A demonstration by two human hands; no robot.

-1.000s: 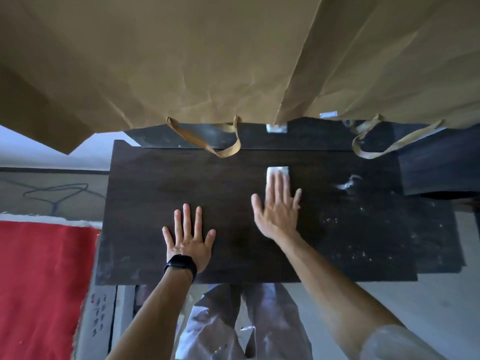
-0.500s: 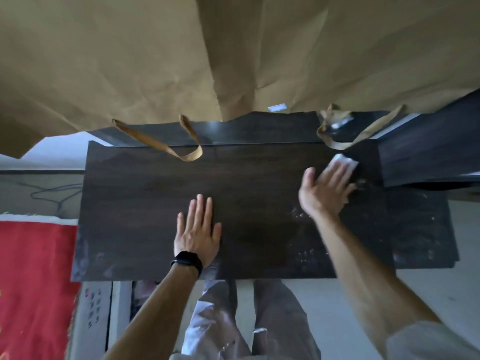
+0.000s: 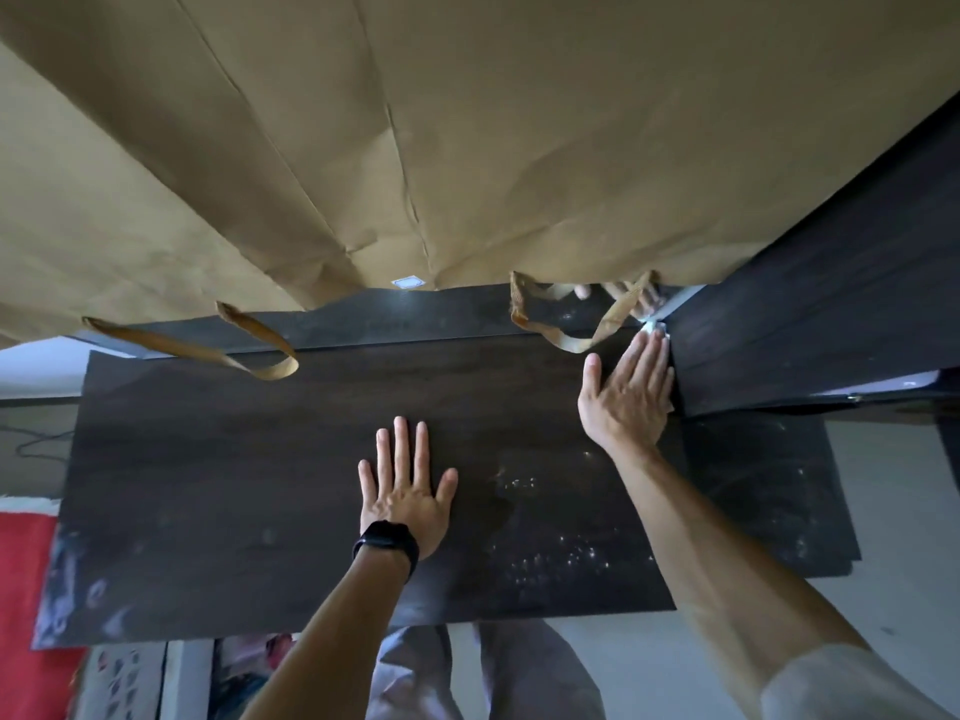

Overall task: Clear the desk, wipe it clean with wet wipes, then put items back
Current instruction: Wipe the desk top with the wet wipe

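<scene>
My right hand (image 3: 626, 394) lies flat on the dark counter (image 3: 234, 485), fingers (image 3: 655, 356) straight and pressed together over a white wet wipe (image 3: 653, 328), of which only a corner shows beyond the fingertips, hard against the dark panel (image 3: 831, 304) just to their right. My left hand (image 3: 404, 491), black wristband (image 3: 387, 543) at the wrist, rests palm down and holds nothing, fingers spread, well apart to the left and nearer me. Brown paper (image 3: 467, 137) hangs above, its strap loops (image 3: 571, 324) just left of my right fingertips.
</scene>
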